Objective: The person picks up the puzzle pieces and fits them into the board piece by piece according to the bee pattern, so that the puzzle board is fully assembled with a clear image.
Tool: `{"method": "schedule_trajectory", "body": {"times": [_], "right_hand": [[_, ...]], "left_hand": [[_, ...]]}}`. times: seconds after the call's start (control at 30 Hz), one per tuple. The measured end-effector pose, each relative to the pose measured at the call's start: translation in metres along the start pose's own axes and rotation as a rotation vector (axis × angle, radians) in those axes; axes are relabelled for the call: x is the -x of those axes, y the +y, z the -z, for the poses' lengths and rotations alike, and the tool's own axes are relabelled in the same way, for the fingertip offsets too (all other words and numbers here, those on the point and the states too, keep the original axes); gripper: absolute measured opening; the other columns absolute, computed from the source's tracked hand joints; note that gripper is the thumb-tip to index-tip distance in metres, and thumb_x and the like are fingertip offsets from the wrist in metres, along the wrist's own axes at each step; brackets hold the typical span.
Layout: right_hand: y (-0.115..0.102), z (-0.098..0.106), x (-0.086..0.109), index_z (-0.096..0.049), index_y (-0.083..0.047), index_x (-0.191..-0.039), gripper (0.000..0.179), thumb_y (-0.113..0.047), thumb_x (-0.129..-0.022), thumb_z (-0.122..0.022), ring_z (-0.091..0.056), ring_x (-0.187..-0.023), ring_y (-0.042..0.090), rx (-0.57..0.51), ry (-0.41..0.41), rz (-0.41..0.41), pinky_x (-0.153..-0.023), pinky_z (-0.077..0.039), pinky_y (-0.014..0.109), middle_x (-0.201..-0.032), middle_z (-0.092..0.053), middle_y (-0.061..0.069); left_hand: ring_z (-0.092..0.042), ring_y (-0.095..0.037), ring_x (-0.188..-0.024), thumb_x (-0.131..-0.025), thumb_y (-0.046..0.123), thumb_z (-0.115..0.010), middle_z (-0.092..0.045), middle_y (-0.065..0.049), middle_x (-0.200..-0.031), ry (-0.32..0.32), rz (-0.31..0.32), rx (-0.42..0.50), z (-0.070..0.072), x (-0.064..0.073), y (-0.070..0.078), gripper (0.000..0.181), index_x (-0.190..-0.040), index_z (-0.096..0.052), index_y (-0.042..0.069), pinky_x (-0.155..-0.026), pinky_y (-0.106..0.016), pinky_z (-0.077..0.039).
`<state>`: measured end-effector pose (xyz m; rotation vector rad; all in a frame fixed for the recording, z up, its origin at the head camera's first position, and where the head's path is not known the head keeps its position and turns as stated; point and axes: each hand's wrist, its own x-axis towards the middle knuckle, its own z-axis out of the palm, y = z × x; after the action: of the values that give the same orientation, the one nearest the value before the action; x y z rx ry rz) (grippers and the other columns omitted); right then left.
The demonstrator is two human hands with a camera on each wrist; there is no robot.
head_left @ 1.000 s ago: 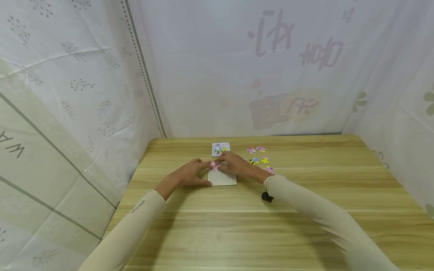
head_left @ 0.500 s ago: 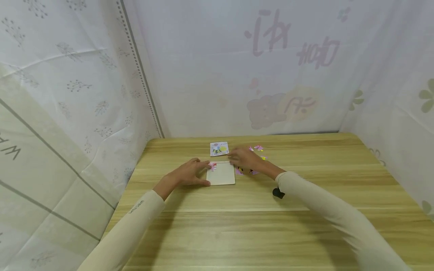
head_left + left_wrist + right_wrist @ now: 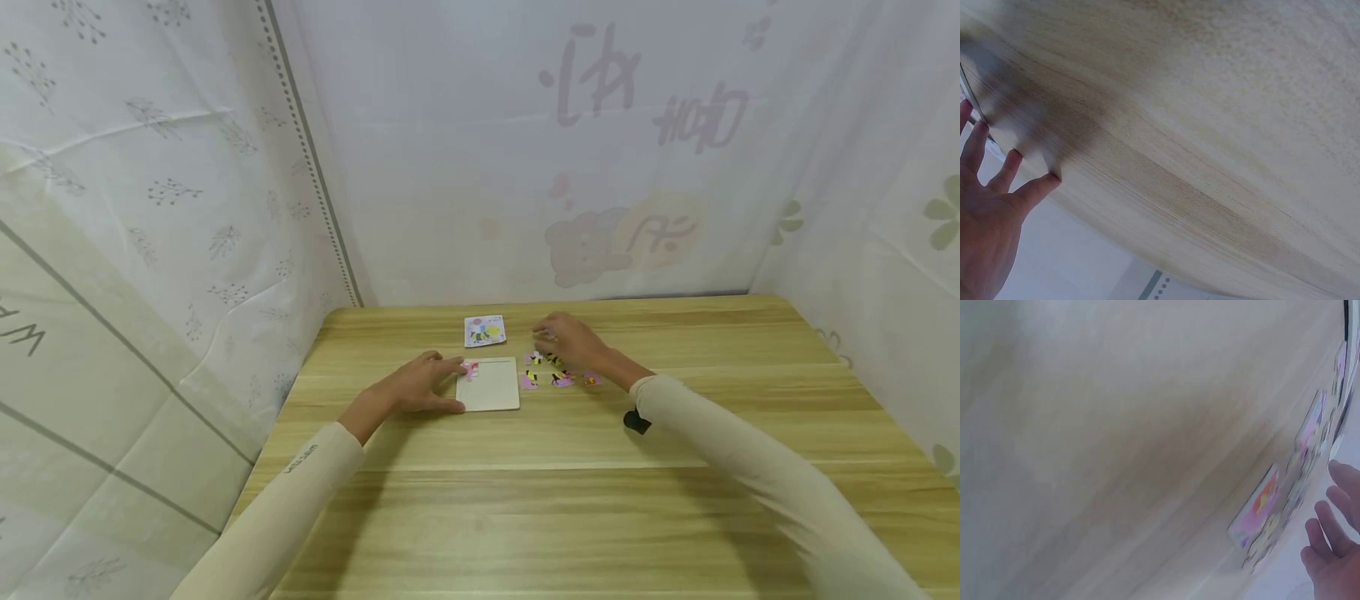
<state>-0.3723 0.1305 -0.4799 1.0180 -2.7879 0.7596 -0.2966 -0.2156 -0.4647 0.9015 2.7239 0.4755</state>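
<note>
My left hand [image 3: 423,383] rests along the left side of a pale square puzzle board [image 3: 491,390]. Its thumb is at the lower left corner, and its fingertips touch a pink puzzle piece [image 3: 470,368] in the board's upper left corner. In the left wrist view the left hand [image 3: 994,206] has its fingers spread. My right hand [image 3: 570,340] is over the loose pieces right of the board, covering some of them; a bit of pink shows by its fingertips. In the right wrist view the right hand [image 3: 1338,531] has loosely bent fingers beside the pieces.
A small picture card [image 3: 485,331] with a bee on it lies behind the board. Loose pieces include a black-and-yellow piece [image 3: 561,378] and a pink-and-orange piece [image 3: 592,378]. The wooden table [image 3: 480,517] meets a hanging curtain [image 3: 465,167] at the back.
My right hand has moved right, from the board's upper left piece to the loose pieces. The pink piece stays in the board's corner. My left hand has kept its place on the board.
</note>
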Motion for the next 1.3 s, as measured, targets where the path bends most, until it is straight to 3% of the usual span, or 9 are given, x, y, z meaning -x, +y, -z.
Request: {"method": "schedule_trajectory", "body": {"times": [0.27,0.6,0.7,0.8,0.93,1.13,1.3], "right_hand": [[0.015,0.009,0.0,-0.073,0.004,-0.123,0.033,-0.017,-0.097,-0.076,-0.06,-0.119,0.04,0.033,0.028,-0.061,-0.095,-0.053,0.054,-0.124,-0.068,0.023],[0.022,0.008,-0.001,-0.079,-0.006,-0.119,0.027,-0.022,-0.098,-0.075,-0.058,-0.112,0.032,0.064,-0.008,-0.151,-0.075,-0.053,0.042,-0.119,-0.068,0.018],[0.021,0.007,-0.003,-0.079,-0.007,-0.119,0.024,-0.017,-0.099,-0.074,-0.059,-0.103,0.029,0.056,-0.019,-0.121,-0.07,-0.05,0.038,-0.111,-0.071,0.014],[0.019,0.006,-0.006,-0.078,-0.005,-0.12,0.023,-0.011,-0.1,-0.071,-0.061,-0.097,0.027,0.052,-0.028,-0.063,-0.073,-0.051,0.038,-0.105,-0.074,0.011],[0.015,0.004,-0.008,-0.076,-0.004,-0.124,0.025,-0.005,-0.1,-0.066,-0.062,-0.102,0.029,0.047,-0.042,-0.048,-0.08,-0.052,0.042,-0.112,-0.072,0.013],[0.011,0.001,-0.009,-0.075,-0.006,-0.126,0.026,-0.01,-0.101,-0.069,-0.061,-0.099,0.028,0.038,-0.064,-0.051,-0.077,-0.053,0.042,-0.113,-0.069,0.013],[0.01,0.0,-0.012,-0.075,-0.004,-0.124,0.025,-0.009,-0.1,-0.07,-0.062,-0.097,0.027,0.061,-0.073,0.013,-0.077,-0.054,0.042,-0.11,-0.071,0.013]], "left_hand": [[-0.039,-0.034,-0.145,-0.089,0.06,-0.076,-0.039,-0.006,-0.165,-0.009,-0.002,0.009,0.0,0.0,-0.001,0.08,-0.152,-0.054,0.017,-0.116,-0.057,-0.036],[-0.034,-0.033,-0.149,-0.088,0.06,-0.076,-0.036,-0.004,-0.167,-0.025,0.027,0.026,-0.001,-0.001,-0.003,0.081,-0.154,-0.052,0.019,-0.117,-0.058,-0.034],[-0.034,-0.033,-0.149,-0.088,0.06,-0.077,-0.036,-0.004,-0.167,-0.024,0.031,0.026,-0.001,-0.001,-0.003,0.081,-0.154,-0.052,0.019,-0.117,-0.058,-0.034],[-0.034,-0.033,-0.149,-0.087,0.06,-0.077,-0.036,-0.003,-0.167,-0.021,0.031,0.028,-0.001,0.0,-0.003,0.082,-0.154,-0.053,0.02,-0.117,-0.058,-0.034],[-0.037,-0.033,-0.147,-0.087,0.06,-0.077,-0.038,-0.004,-0.166,-0.012,0.022,0.017,-0.001,-0.001,-0.003,0.081,-0.153,-0.053,0.019,-0.116,-0.057,-0.035],[-0.038,-0.034,-0.145,-0.088,0.057,-0.078,-0.04,-0.004,-0.165,-0.01,0.017,0.011,0.0,0.0,-0.001,0.079,-0.152,-0.054,0.018,-0.116,-0.057,-0.036],[-0.035,-0.034,-0.148,-0.088,0.057,-0.078,-0.038,-0.003,-0.166,-0.02,0.035,0.013,0.0,0.0,0.0,0.079,-0.153,-0.054,0.019,-0.117,-0.057,-0.034]]}}
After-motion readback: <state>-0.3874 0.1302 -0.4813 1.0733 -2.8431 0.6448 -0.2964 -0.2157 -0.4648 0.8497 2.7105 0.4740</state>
